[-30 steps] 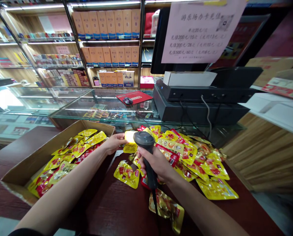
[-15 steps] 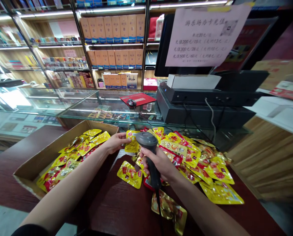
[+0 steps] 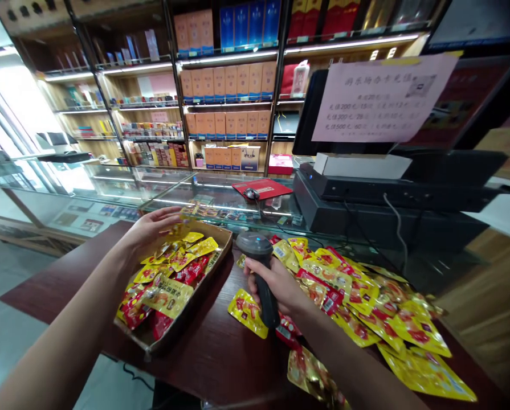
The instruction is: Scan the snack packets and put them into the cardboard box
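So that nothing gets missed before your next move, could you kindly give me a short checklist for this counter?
1. Left hand open above the cardboard box: ok.
2. Right hand gripping the barcode scanner: ok.
3. Scanner window facing a packet: cannot tell, it is turned from view.
4. Scanner cable free: cannot tell, it is hidden.
5. Loose yellow packet apart from the box, on the wooden counter: ok.

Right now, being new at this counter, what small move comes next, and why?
I'd probably bring your empty left hand over to the loose foil snack packets, since it hovers open over the cardboard box and your right hand grips the barcode scanner.
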Demonstrator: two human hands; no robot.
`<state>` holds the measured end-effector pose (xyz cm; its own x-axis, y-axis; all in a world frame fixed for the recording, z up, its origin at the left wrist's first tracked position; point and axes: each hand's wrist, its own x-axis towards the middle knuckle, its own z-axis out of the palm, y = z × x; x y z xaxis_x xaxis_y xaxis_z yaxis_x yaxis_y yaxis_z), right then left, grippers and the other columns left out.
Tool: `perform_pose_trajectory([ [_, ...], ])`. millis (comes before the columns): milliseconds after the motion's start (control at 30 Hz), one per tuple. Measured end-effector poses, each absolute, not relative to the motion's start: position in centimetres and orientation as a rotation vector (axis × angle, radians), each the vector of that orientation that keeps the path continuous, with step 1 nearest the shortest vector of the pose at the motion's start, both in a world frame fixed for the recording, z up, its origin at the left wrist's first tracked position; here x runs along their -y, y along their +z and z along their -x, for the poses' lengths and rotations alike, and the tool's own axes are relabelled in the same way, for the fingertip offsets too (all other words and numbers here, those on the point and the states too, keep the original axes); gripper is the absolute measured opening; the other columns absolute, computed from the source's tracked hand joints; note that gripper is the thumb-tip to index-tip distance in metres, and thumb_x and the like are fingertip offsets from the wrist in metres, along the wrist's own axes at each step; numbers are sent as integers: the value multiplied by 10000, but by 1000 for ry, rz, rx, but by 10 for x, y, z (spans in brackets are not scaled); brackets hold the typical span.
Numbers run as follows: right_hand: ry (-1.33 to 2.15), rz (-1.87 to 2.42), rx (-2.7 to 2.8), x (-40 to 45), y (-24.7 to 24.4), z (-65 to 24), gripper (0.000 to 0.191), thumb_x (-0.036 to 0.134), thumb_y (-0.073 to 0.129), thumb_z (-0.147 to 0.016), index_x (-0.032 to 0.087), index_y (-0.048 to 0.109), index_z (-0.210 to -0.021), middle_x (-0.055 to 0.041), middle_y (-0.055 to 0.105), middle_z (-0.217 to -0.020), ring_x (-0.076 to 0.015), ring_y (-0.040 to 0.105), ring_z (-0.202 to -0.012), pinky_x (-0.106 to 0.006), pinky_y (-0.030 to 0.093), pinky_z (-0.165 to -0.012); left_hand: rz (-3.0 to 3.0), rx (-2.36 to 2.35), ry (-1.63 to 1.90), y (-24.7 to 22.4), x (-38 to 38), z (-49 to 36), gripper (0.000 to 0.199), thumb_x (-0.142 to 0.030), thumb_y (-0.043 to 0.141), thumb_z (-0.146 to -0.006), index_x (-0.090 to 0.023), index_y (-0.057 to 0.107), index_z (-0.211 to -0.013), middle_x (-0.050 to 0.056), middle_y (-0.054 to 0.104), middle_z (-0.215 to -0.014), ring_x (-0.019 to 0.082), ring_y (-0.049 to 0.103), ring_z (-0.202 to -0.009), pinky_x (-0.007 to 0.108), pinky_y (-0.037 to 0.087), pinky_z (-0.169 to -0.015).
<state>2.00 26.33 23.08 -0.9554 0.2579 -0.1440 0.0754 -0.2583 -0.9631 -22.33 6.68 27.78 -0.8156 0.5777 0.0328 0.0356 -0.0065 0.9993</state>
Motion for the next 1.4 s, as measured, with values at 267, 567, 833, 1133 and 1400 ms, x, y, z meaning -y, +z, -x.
perform_pose_trajectory([
  [267,2356,378,1828,-256,230,-20,351,498,626,-775,164,523,-738,39,533,-446,-90,481,-329,-190,381,-335,-780,-1938,1749,266,-81,206,589,-444,809,-576,-221,672,-1105,114,679,-1130,236,638,-1011,321,497,-822],
  [567,2300,509,1797,-286,220,-48,338,491,610,-789,165,531,-750,42,533,-449,-81,474,-320,-185,369,-345,-1351,-1838,975,199,-185,119,331,-358,715,-655,-141,699,-904,47,708,-837,168,629,-780,258,462,-727],
  [833,2285,573,1769,-317,218,-66,331,493,624,-766,176,536,-734,34,546,-460,-83,475,-322,-190,367,-339,-1725,-1860,122,177,-204,80,514,-434,841,-397,-226,693,-843,40,674,-731,242,617,-673,309,443,-636],
  [1133,2321,664,1747,-326,212,-69,316,482,609,-774,177,527,-765,42,546,-481,-83,472,-333,-190,374,-345,-1867,-1891,68,165,-201,80,759,-370,787,-506,-207,569,-1215,133,592,-1146,314,580,-1002,354,439,-835],
  [1400,2361,670,1738,-321,209,-68,328,489,623,-763,174,532,-771,36,547,-488,-83,481,-345,-196,374,-357,-1154,-1649,890,182,-212,136,378,-458,626,-772,-183,687,-1024,51,712,-904,213,655,-809,273,485,-683],
])
